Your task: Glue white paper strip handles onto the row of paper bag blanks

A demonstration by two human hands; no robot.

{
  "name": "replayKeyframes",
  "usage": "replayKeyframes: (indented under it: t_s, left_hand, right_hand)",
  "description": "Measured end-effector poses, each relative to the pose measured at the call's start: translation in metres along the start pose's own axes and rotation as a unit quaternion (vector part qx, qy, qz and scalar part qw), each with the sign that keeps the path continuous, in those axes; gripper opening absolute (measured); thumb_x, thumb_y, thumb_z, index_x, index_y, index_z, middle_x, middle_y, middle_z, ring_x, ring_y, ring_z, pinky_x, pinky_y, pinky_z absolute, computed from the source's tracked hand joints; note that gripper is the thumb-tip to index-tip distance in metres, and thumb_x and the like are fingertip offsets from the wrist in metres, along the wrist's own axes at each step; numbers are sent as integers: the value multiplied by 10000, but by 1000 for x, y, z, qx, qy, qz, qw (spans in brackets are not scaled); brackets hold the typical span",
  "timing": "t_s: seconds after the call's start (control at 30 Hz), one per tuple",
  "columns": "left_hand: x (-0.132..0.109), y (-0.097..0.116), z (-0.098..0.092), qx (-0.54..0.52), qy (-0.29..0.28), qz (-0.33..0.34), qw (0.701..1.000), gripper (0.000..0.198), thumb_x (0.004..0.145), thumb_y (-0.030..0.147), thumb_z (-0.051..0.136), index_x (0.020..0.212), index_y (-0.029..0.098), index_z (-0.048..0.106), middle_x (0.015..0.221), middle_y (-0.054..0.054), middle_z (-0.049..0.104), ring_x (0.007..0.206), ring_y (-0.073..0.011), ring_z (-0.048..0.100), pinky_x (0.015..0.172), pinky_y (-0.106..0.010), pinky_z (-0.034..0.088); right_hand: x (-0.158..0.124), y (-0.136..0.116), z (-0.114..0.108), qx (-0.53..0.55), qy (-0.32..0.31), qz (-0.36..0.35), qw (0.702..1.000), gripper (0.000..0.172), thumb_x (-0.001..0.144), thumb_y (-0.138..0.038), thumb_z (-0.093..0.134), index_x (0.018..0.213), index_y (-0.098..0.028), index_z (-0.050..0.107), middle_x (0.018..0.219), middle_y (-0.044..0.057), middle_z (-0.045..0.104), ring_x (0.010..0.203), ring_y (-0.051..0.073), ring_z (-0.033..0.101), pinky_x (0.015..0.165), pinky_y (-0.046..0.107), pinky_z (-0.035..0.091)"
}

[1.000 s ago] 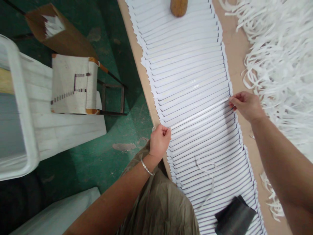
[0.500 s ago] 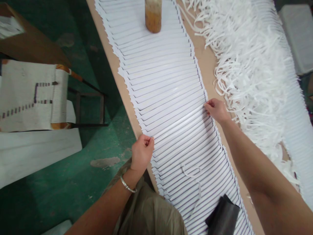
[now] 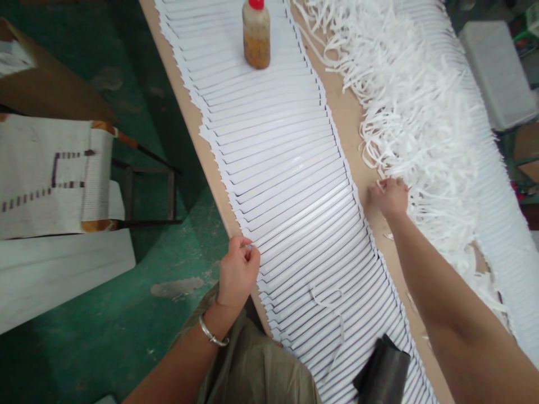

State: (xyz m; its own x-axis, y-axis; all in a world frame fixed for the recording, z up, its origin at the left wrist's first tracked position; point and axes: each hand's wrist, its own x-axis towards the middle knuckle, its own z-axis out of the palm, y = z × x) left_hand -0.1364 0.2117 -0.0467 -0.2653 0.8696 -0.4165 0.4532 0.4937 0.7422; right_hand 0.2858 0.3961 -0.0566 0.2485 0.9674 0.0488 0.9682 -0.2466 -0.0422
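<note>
1. Head view: overlapped white sheets [image 3: 273, 157] are laid mid-frame down the desk [image 3: 347, 123].
2. Left hand [image 3: 238, 275] is seen at their left edge, fingers bent; grip can't be told.
3. Right hand [image 3: 392, 199] is seen beside the white strips [image 3: 421, 123], right of centre, fingers curled; ditto on grip.

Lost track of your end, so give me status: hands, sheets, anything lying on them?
Left hand at left edge of sheets; right hand by strip pile; grips unclear. Sheets overlapped in a row. Bottle, loose strip, black piece on top.
</note>
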Motion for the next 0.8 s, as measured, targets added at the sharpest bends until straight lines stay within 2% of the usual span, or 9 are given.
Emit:
replayKeyframes:
  t_s: [0.13,0.27,0.37,0.5,0.67,0.8]
  left_hand:
    - [-13,0,-5,-16,-23,29,999,166,884,334,531,1014,231,526,543,60,526,504,-160,531,537,-254,368]
    - [-21,2,-2,-30,-71,52,996,142,914,333,504,1002,227,541,565,61,499,508,-143,502,541,-245,367]
    - [-26,3,2,-41,-93,60,993,139,924,337,497,992,228,552,573,60,490,502,-137,486,536,-241,364]
    - [-32,4,3,-45,-113,67,990,147,931,340,496,990,226,567,596,48,516,533,-145,517,548,-242,386]
    - [-39,7,0,-42,-111,66,991,160,940,338,503,1016,218,577,775,-10,656,630,-151,602,582,-248,430]
    - [-43,9,0,-41,-124,65,989,167,947,321,490,1033,213,586,803,-12,663,606,-136,582,545,-239,401]
  right_hand:
    - [-14,32,5,-34,-8,4,999,274,866,-371,505,938,-175,684,1089,169,636,1049,332,531,945,496,411]
    - [-26,42,-3,-20,13,-21,999,270,863,-367,511,957,-178,680,1033,148,658,1006,313,566,910,465,434]
    - [-27,40,-7,-21,26,-31,999,326,877,-375,512,1042,-150,681,1000,158,671,984,308,584,894,446,437]
    - [-18,29,0,-83,2,-35,996,393,891,-374,503,1105,-118,711,1105,219,660,1045,355,568,900,482,404]
    - [-3,20,7,-165,-4,-14,986,383,898,-189,422,1081,-42,724,1128,292,656,1063,384,561,910,530,345]
    - [-7,20,-7,-184,-38,-49,981,341,883,-193,443,1013,-55,727,1102,264,669,1062,376,562,899,510,337]
